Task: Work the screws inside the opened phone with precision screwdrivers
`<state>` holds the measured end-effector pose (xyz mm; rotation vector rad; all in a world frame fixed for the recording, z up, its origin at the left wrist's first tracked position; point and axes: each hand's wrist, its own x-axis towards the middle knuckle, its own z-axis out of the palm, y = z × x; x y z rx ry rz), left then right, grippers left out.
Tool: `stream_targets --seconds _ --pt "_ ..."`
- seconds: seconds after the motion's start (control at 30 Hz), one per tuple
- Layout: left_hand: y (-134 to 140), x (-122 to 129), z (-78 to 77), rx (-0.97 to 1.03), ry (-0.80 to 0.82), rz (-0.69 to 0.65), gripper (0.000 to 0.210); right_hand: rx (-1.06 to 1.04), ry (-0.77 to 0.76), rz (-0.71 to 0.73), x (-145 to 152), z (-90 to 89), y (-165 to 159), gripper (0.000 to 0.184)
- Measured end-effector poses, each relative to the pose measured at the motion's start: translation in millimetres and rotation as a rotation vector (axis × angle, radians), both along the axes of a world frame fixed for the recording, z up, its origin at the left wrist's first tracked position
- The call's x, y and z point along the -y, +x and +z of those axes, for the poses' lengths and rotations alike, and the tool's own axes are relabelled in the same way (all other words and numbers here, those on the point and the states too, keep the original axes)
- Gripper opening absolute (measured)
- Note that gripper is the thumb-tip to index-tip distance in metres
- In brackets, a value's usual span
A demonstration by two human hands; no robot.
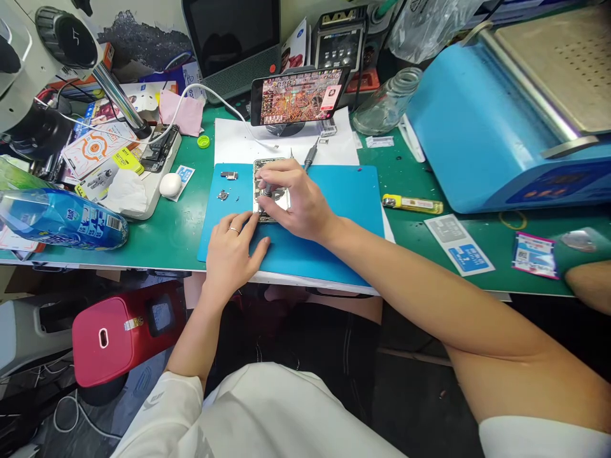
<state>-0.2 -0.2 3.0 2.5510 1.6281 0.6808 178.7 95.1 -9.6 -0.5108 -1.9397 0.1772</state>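
Observation:
An opened phone body (pixel 258 168) with bare inner parts lies on a blue mat (pixel 334 248). My right hand (pixel 298 200) is over it, fingers closed in a pinch round what looks like a small upright screwdriver (pixel 268 189); its tip is hidden. Flat on the mat, my left hand (pixel 233 248) has its fingers stretched out and thumb apart, fingertips at the phone body's lower left edge. Small loose phone parts (pixel 229 175) sit left of the phone body. Behind my right hand, a grey-handled pen-like tool (pixel 311 154) lies on white paper (pixel 233 143).
A propped phone (pixel 300 95) shows a circuit board picture. Left are a blue bottle (pixel 71 218) and a microscope (pixel 52 63); right are a glass jar (pixel 386 102), a yellow-handled tool (pixel 413 203) and a blue machine (pixel 477 127). Another person's arm (pixel 589 285) reaches the right edge.

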Motion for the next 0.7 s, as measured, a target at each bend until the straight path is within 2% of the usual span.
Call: stream_targets --seconds 0.17,0.5,0.7 --pt "0.0 0.0 0.0 0.010 0.000 0.001 0.044 0.030 -0.018 0.054 0.5 0.1 1.1 0.048" --pt "-0.2 -0.2 -1.7 0.017 0.032 -0.003 0.045 0.014 -0.044 0.067 -0.2 0.1 3.6 0.048" --pt "-0.9 0.8 -1.3 0.039 0.009 -0.004 0.044 0.017 -0.134 0.042 -0.1 -0.9 7.5 0.051"
